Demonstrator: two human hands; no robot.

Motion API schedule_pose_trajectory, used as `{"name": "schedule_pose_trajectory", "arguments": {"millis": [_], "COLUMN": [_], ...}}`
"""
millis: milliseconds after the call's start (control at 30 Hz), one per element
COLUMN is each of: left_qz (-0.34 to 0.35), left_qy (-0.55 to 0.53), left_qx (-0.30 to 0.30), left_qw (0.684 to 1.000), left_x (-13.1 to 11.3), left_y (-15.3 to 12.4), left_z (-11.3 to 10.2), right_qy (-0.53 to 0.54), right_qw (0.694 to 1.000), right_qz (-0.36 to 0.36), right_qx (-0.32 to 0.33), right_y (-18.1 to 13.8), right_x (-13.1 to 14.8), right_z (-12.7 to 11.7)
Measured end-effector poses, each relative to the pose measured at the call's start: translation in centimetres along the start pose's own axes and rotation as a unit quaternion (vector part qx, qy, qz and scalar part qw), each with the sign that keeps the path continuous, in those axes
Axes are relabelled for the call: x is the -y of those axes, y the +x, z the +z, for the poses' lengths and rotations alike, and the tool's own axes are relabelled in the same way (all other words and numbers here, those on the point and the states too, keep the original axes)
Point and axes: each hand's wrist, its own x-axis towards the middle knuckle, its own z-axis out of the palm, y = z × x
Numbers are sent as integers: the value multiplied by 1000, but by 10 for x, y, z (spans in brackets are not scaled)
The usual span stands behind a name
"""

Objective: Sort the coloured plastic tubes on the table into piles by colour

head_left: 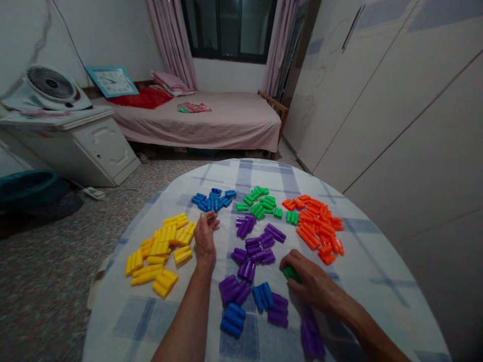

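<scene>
My right hand (pixel 307 279) is closed around a green ribbed plastic piece (pixel 291 273), low over the table's right half. My left hand (pixel 206 234) rests between the yellow pieces (pixel 162 244) and the purple pieces (pixel 254 247), its fingers loosely apart and nothing seen in them. Just beyond its fingertips lie the blue pieces (pixel 214 199). Green pieces (pixel 260 202) are grouped at the far middle, and orange pieces (pixel 319 223) on the right. Two nearer blue pieces (pixel 233 320) lie among purple ones. Another purple piece (pixel 312 334) sits under my right forearm.
A round table with a checked white and blue cloth (pixel 139 322) carries all the pieces. Behind it stands a bed (pixel 234 118) with pink covers. On the left is a white cabinet (pixel 109 146) bearing a fan (pixel 51 83); a tall wardrobe (pixel 396 130) lines the right.
</scene>
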Motion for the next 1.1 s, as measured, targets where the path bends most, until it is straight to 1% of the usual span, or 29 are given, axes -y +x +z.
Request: {"name": "schedule_pose_trajectory", "arguments": {"millis": [33,100,200,267,333,400,433,500,567,633,800,933,1000,1100], "left_qz": [0,2,5,4,3,1,-1,-7,-11,-10,-2,3,7,9], "left_qy": [-3,-6,-1,0,-2,-2,-1,3,7,6,-8,5,12,10], "left_qx": [0,0,0,0,1,3,3,2,-1,-5,0,2,4,3], "left_qw": [1000,1000,1000,1000,1000,1000,1000,1000,1000,1000,1000,1000,1000,1000], "left_x": [0,1,2,3,3,3,3,3,3,3,4,5,6,6], "left_y": [0,1,2,3,3,2,2,1,0,0,2,3,3,4], "left_z": [0,0,0,-1,-2,-2,-2,-2,-1,-1,-1,-3,-3,-3], "right_qy": [8,17,21,24,-10,-76,-114,-187,-242,-274,-318,-315,-284,-168], "right_qw": [1000,997,985,977,969,967,968,967,960,951,931,928,935,955], "right_qz": [-9,-18,-5,-7,-17,-10,7,53,90,104,123,132,129,107], "right_qx": [-15,-71,-169,-213,-245,-243,-225,-166,-113,-101,-129,-146,-170,-218], "right_y": [6,26,70,98,116,119,116,106,96,91,97,104,112,132], "right_x": [-4,-12,-19,-21,-23,-28,-32,-40,-47,-50,-47,-49,-50,-49], "right_z": [-1,-7,-21,-33,-43,-50,-51,-52,-50,-46,-41,-43,-48,-56]}}
